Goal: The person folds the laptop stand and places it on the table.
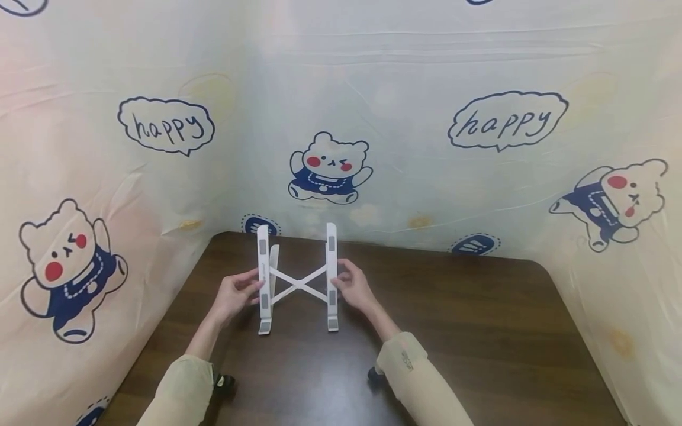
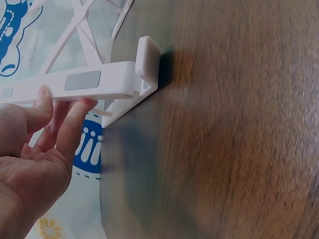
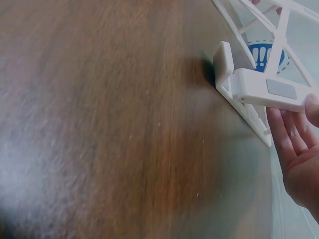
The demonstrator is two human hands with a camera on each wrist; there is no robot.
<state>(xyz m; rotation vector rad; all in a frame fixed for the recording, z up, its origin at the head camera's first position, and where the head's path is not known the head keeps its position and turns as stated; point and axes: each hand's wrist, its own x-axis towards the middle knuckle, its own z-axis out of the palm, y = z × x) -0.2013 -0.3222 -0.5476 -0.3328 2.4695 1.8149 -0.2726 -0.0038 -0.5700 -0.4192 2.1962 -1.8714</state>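
A white folding laptop stand [image 1: 264, 266] is spread out near the back of the dark table, its two long side arms joined by crossed bars. Grey pads [image 2: 82, 80] line the arms, and an upturned lip [image 3: 224, 60] ends each one at the front. My left hand [image 1: 235, 294] grips the left arm from outside, thumb on top and fingers beneath it. On the other side, my right hand [image 1: 354, 285] pinches the right arm [image 3: 274, 90] the same way, thumb over it and fingers underneath.
The brown wooden table [image 1: 453, 331] extends toward me and to both sides. Pale fabric with bear drawings [image 1: 330, 171] and "happy" bubbles encloses it at the back, left and right. Dark devices [image 1: 224, 383] sit at both wrists beside the light sleeves [image 1: 183, 384].
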